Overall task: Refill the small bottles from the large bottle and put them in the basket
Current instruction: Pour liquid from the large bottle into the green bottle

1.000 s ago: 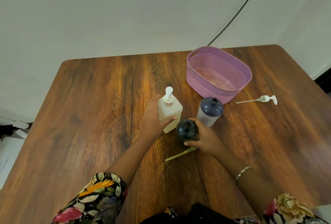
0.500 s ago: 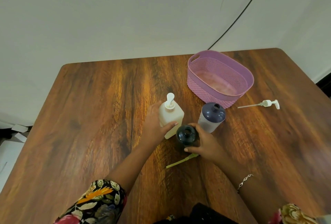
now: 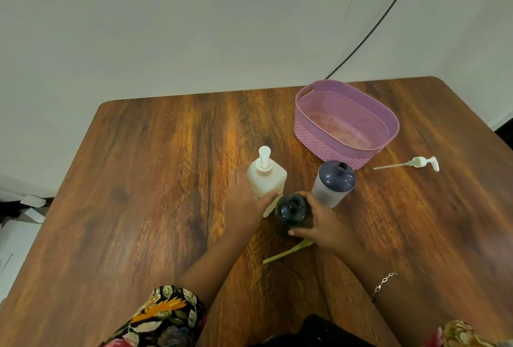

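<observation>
My left hand [image 3: 243, 203] grips a cream pump bottle [image 3: 266, 178] that stands upright at the table's middle. Right beside it stands a small dark bottle [image 3: 292, 212] with an open neck, and my right hand [image 3: 323, 224] holds it round its side. Behind that is a taller bottle [image 3: 333, 183] with a dark domed top, an open neck and a pale body. The purple basket [image 3: 341, 152] sits behind the bottles to the right and holds nothing that I can see.
A loose white pump head with its long tube [image 3: 413, 163] lies on the wooden table [image 3: 138, 194] right of the basket. A pale green tube [image 3: 286, 253] lies under my right hand. A black cable [image 3: 383, 16] runs up the wall.
Both hands keep their grip on the same bottles. The scene sits slightly lower in view, as my head has tilted.
</observation>
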### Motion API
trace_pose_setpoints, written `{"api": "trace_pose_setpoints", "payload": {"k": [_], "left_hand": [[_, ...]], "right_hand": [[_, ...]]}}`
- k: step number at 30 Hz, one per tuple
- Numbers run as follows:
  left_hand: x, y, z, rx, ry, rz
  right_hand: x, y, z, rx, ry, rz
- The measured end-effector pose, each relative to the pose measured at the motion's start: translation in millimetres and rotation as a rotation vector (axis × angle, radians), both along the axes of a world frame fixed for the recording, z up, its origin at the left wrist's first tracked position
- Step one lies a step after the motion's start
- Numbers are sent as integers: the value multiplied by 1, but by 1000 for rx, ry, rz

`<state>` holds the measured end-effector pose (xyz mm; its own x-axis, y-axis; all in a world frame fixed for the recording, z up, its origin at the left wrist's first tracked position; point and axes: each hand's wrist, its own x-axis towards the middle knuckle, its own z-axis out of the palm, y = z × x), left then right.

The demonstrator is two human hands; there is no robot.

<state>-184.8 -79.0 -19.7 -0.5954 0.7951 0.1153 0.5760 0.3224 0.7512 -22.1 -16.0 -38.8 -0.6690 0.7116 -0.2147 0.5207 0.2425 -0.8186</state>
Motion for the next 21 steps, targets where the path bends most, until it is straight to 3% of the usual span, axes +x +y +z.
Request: {"api": "trace_pose_setpoints", "payload": {"k": [4,9,17,21], "left_hand": [[7,-3,0,1,-8,93],[-1,-2,5,-49,29,58],[-38,8,31,29,-190,-240],[-46,13,36,-72,-280,-408]], "right_hand": [[1,0,2,-2,2,-19],[4,1,4,34,-4,-20],[4,7,14,32,94,-53],[5,11,24,36,152,-58]]}}
